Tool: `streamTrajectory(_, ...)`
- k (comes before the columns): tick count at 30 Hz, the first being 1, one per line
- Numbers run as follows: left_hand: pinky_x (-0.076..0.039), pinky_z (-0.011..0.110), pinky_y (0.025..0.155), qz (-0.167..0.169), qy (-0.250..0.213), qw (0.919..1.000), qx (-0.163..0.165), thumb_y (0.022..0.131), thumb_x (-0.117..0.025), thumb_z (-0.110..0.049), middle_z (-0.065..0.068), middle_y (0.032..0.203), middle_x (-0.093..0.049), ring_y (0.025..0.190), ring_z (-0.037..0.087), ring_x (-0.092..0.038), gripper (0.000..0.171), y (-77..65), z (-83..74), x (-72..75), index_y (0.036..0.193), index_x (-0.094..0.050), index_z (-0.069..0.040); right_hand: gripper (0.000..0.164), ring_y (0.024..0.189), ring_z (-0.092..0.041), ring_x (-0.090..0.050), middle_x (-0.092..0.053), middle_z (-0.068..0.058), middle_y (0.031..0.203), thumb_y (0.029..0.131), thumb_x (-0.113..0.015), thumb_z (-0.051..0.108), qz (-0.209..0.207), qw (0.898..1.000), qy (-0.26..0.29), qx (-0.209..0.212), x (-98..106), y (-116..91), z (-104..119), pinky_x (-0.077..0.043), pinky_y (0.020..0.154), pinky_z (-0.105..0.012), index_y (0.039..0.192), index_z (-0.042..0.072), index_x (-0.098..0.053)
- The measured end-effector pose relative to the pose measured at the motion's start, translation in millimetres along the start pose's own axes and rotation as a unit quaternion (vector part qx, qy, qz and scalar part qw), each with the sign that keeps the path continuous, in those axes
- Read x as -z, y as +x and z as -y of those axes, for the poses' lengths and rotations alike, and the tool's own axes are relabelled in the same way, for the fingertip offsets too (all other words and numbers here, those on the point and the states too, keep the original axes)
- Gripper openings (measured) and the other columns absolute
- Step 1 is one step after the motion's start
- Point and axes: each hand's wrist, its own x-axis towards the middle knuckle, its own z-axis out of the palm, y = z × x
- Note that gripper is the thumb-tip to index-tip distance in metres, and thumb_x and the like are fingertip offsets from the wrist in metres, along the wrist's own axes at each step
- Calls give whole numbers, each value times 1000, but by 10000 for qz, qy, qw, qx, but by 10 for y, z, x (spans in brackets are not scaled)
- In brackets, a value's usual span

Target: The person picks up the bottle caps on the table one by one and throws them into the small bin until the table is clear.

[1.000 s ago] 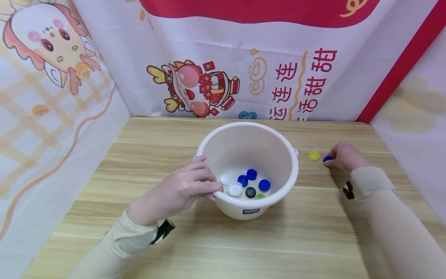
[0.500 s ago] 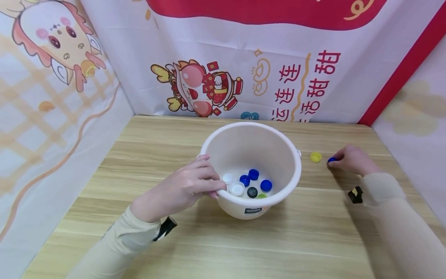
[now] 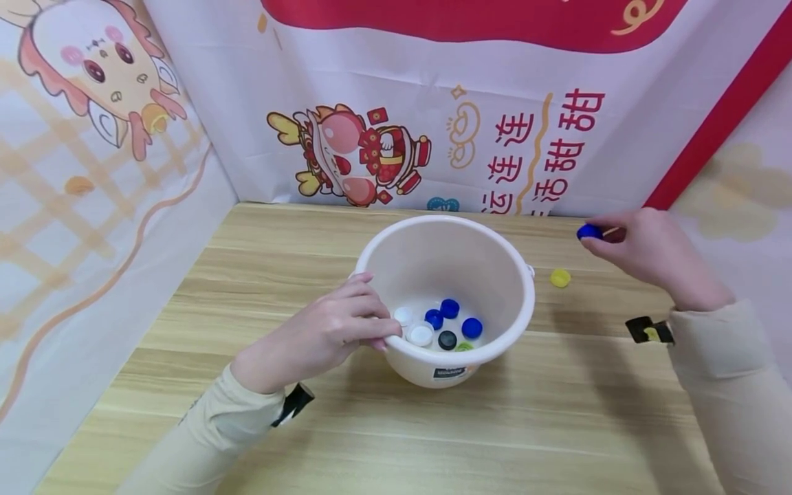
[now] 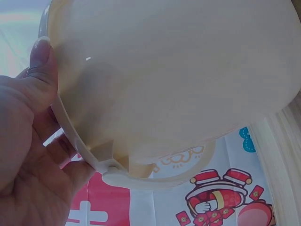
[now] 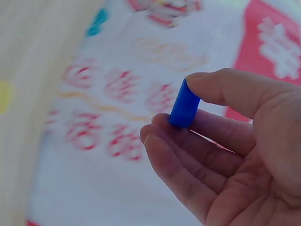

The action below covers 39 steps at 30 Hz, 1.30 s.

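Note:
A pale plastic bucket [image 3: 526,289] stands in the middle of the wooden table, several bottle caps on its floor: blue ones [image 3: 471,328], white ones [image 3: 421,335], a black one [image 3: 447,340] and a yellow-green one [image 3: 464,347]. My left hand [image 3: 334,330] grips its near-left rim, thumb outside against the wall in the left wrist view. Above the table's back right, my right hand [image 3: 662,251] pinches a blue bottle cap [image 5: 185,104] between thumb and fingers. A yellow bottle cap [image 3: 559,278] lies on the table between the bucket and that hand.
The bucket's handle [image 4: 160,181] hangs down along its outer side. Printed cloth [image 3: 371,82] walls in the wooden table [image 3: 278,240] at the back and on both sides.
My right hand has lifted the blue bottle cap off the table, up and toward the back. My left hand keeps its grip on the bucket rim.

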Motion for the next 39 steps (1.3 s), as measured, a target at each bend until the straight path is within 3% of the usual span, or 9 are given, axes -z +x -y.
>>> streamTrajectory(6,-32,52,114,29,-17,10000,76,83,-79,-12,-2,100,-69,102,17,-58,25,3,0,-4,107,-76,-15,46,84,-31,-69,-72,-18,101,88,-78,30,-431,9976,57,543,199,-111,478,-52,57,-15,126,6,-68)
streamTrajectory(12,-33,53,113,22,-15,10000,47,83,-78,-11,-1,99,-68,102,17,-58,24,-3,5,-11,107,-76,-14,37,82,-24,-68,-73,-13,98,84,-81,17,-799,9867,-58,1414,321,-185,914,-43,62,-1,118,6,-73)
streamTrajectory(20,-31,52,115,44,1,9998,204,80,-80,-11,-2,100,-69,103,17,-58,28,-4,-8,-5,108,-76,-15,35,82,-16,-65,-73,-4,95,82,-83,15,-859,9736,-187,2106,390,-261,1417,-47,65,-6,116,9,-75)
streamTrajectory(27,-30,52,115,57,-5,9997,247,79,-81,-10,-1,101,-70,104,17,-59,31,0,-21,1,109,-77,-14,41,84,-16,-68,-73,-3,101,81,-84,16,-679,9613,-222,2659,358,-279,1657,-60,72,-35,119,10,-73)
streamTrajectory(33,-31,52,114,17,-20,9998,213,79,-81,-11,-1,101,-70,102,18,-59,30,-7,-20,-2,109,-76,-15,37,75,-13,-62,-73,-2,100,81,-84,16,-549,9550,-288,2902,313,-269,1742,-52,59,-29,116,8,-74)
streamTrajectory(39,-31,52,114,37,-63,9996,282,80,-81,-11,-2,101,-70,103,17,-60,30,-7,-31,0,110,-76,-15,39,74,-14,-62,-72,-1,99,81,-84,18,-373,9558,-404,2889,283,-248,1766,-50,58,-30,117,9,-73)
